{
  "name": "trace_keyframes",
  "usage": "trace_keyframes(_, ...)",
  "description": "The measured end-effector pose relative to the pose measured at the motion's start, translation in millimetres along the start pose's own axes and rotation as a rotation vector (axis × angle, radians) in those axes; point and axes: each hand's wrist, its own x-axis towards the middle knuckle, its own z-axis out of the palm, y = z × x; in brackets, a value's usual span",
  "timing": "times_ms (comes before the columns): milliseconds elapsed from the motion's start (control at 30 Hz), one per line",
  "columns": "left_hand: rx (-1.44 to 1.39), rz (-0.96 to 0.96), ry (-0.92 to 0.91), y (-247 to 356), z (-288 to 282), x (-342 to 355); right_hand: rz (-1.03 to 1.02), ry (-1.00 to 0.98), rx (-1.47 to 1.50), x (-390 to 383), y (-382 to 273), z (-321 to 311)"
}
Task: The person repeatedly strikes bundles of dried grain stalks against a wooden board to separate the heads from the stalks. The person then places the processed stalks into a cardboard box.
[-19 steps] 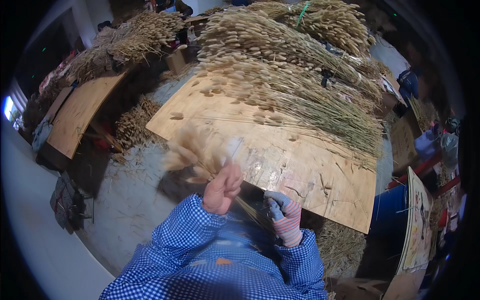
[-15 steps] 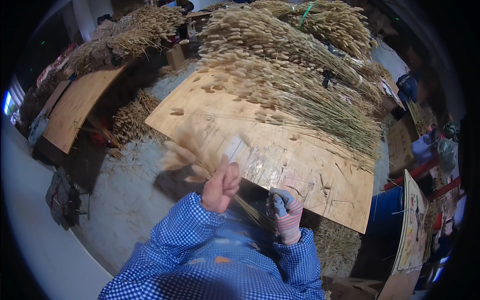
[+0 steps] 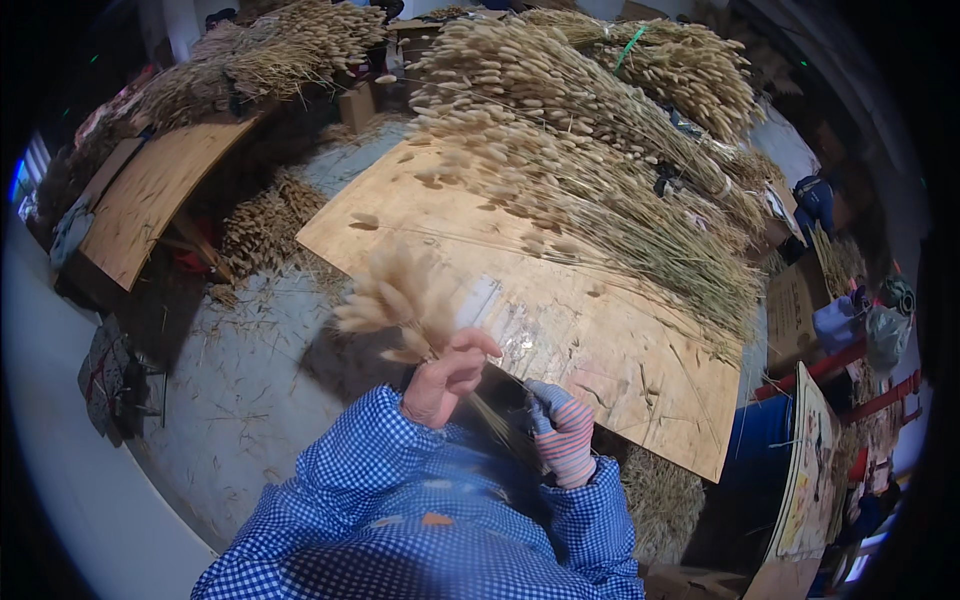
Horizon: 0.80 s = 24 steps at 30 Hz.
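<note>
Bare, my left hand [image 3: 447, 378] is closed around the stems of a small bunch of dried bunny tail grass [image 3: 398, 300]. Its fluffy pale heads point up and to the left, and the stems run down toward my lap. One finger of that hand sticks out to the right. My right hand [image 3: 562, 430], in a grey and pink striped glove, is closed beside the table's near edge, right of the stems. What its fingers hold, if anything, is hidden. Past both hands lies the plywood table [image 3: 450, 215], with a white strip [image 3: 478, 298] near its front edge.
Large heaps of bunny tail grass [image 3: 560, 110] cover the table's far side, their stems [image 3: 680, 265] trailing right. Another plywood table [image 3: 160, 195] with grass stands at left. Boxes, a blue bin [image 3: 755, 445] and a leaning board [image 3: 805, 475] are at right. Loose stalks litter the floor.
A finger of my left hand has stretched out to the right from its closed position. My right hand has shifted slightly left. The bunch has moved a little right, and the view has turned slightly.
</note>
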Motion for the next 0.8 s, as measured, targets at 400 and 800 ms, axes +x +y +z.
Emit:
trace_keyframes(400, 0.047, 0.072, 0.029, -6, 7, 10, 0.089, 0.115, 0.286, -17, 22, -3)
trace_keyframes(800, 0.096, 0.121, 0.113, -7, 39, 29, 0.115, 0.258, -0.028, -78, 56, -67)
